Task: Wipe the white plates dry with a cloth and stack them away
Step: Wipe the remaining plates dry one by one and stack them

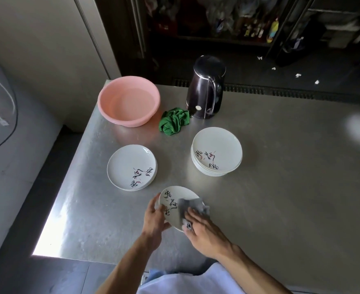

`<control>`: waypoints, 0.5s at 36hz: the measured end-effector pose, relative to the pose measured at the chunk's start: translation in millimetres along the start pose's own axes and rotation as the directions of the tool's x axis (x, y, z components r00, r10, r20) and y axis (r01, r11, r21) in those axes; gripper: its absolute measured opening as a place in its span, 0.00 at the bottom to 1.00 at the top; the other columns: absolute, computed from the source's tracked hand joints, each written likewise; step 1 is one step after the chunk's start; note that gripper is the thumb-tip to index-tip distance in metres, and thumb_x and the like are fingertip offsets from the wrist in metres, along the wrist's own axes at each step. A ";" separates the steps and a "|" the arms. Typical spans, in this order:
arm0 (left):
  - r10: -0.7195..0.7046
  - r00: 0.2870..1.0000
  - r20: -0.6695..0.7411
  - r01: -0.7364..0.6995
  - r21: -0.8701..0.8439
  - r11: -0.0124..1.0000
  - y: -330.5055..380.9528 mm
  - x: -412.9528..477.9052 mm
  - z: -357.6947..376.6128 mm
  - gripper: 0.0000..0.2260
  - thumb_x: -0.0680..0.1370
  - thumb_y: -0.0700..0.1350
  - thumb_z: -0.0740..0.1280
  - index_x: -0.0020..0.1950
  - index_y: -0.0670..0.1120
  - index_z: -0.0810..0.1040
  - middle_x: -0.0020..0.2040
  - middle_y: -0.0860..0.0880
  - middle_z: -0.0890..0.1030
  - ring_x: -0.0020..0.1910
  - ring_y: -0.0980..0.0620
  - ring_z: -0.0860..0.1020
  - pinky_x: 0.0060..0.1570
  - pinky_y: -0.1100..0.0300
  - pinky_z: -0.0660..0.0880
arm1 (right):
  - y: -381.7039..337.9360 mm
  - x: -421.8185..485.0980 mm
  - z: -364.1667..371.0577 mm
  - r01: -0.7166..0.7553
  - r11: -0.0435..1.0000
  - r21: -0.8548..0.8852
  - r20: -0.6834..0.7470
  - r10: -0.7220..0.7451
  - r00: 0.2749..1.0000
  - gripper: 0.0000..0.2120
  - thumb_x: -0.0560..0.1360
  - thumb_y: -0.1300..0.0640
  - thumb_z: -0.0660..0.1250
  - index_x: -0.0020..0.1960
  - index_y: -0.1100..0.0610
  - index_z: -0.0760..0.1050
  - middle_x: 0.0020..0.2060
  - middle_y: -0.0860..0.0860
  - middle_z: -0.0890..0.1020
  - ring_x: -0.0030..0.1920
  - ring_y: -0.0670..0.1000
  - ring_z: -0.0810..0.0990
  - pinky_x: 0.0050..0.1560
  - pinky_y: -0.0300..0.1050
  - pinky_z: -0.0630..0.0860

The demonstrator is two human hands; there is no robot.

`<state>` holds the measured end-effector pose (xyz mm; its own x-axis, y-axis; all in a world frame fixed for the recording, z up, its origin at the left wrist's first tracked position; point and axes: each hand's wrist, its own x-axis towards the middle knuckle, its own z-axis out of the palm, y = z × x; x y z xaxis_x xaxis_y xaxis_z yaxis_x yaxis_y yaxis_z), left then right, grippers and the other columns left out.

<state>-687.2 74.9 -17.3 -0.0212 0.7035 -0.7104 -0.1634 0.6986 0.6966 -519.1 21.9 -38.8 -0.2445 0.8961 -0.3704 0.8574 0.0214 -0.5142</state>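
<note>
1. the left hand (155,217) grips the plate (172,200) by its left rim. the right hand (202,228) lies on the plate's right half, fingers nearly straight, pressing the grey cloth (190,205) against the face.
2. the plate is held tilted, just above the near part of the worktop (280,187), in front of two stacks.
3. we judge a slip the main risk. the plate hangs from one rim grip, and a hard push of the cloth could lever it out of the fingers onto the steel.
4. part of the cloth is bunched at the far rim, so a stroke may skip part of the face and leave it damp.
5. we cannot tell which pile is the dry one, the low left stack (130,164) or the taller right stack (217,145). putting the plate on the wrong one would mix wet with dry.
6. a careless reach could knock the right stack, which sits unevenly.
7. hidden are the plate's underside, the left fingers behind it, the right thumb and the rim under the right hand.
8. we cannot see any wetness, nor count the plates in either stack. a pale thing at the right edge is cut off.
</note>
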 end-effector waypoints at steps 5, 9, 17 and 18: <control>0.015 0.997 0.075 -0.013 -0.028 1.000 10.4 4.2 4.9 0.17 0.86 0.39 0.57 0.75 0.49 0.69 0.64 0.39 0.81 0.57 0.41 0.83 0.45 0.51 0.83 | -21.5 -7.9 -6.0 0.100 0.993 0.059 -0.222 -0.084 0.971 0.25 0.77 0.51 0.67 0.73 0.50 0.72 0.72 0.44 0.72 0.71 0.45 0.72 0.70 0.38 0.68; 0.019 0.981 0.195 -0.011 -0.041 0.999 14.8 8.8 4.8 0.16 0.86 0.50 0.61 0.72 0.47 0.75 0.59 0.40 0.85 0.55 0.43 0.84 0.52 0.51 0.82 | -31.0 -2.8 -26.9 0.100 0.987 0.130 -0.454 -0.030 0.890 0.09 0.79 0.57 0.67 0.57 0.52 0.81 0.50 0.46 0.85 0.48 0.50 0.82 0.47 0.42 0.78; -0.116 0.990 0.081 0.118 -0.019 0.993 -10.8 16.4 -8.1 0.19 0.86 0.55 0.58 0.70 0.46 0.75 0.64 0.46 0.81 0.65 0.45 0.78 0.68 0.42 0.73 | -16.2 6.5 -66.5 -0.065 0.565 0.822 -0.292 0.518 0.804 0.08 0.69 0.61 0.78 0.41 0.54 0.80 0.31 0.41 0.82 0.31 0.40 0.76 0.34 0.34 0.74; -0.111 0.986 0.127 0.112 -0.003 0.994 -11.8 14.7 -10.0 0.18 0.86 0.55 0.59 0.67 0.45 0.78 0.60 0.46 0.84 0.62 0.46 0.80 0.65 0.43 0.75 | -12.7 5.5 -68.9 -0.049 0.455 0.889 -0.239 0.553 0.799 0.08 0.69 0.62 0.78 0.43 0.55 0.80 0.33 0.43 0.84 0.33 0.41 0.79 0.35 0.35 0.76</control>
<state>-695.5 75.6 -37.0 0.1223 0.6324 -0.7649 -0.1682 0.7728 0.6120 -500.1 57.0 18.9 0.3867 0.8333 -0.3951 -0.0005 -0.4282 -0.9037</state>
